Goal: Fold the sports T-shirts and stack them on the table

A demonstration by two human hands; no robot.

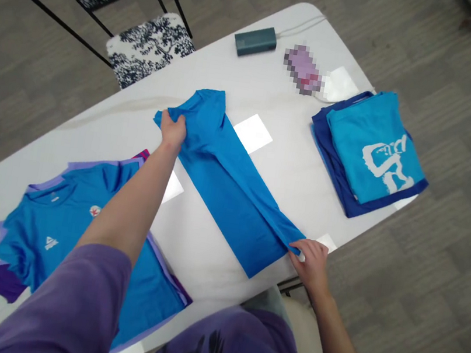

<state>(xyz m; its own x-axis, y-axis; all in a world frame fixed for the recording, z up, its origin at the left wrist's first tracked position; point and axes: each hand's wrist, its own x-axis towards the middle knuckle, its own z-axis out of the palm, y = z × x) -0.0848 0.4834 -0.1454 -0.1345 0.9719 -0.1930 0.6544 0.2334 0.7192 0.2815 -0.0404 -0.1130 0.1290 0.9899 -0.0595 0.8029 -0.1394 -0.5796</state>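
A blue T-shirt (233, 194), folded lengthwise into a long strip, lies slantwise across the middle of the white table (183, 287). My left hand (173, 129) grips its upper end by the collar and shoulder area, fingers partly hidden in the cloth. At the lower end, my right hand (310, 261) pinches the hem corner between thumb and fingers. To the left, partly covered by my left arm, another blue T-shirt (80, 206) with a small white logo and a round badge lies spread over lilac and dark purple shirts.
Folded shirts (354, 153), bright blue with white lettering over dark blue, are stacked at the table's right end. Near the far edge are a dark teal box-shaped device (255, 41) with a cable and a blurred pinkish phone-like item (303, 70). A patterned chair (149, 45) stands beyond the table.
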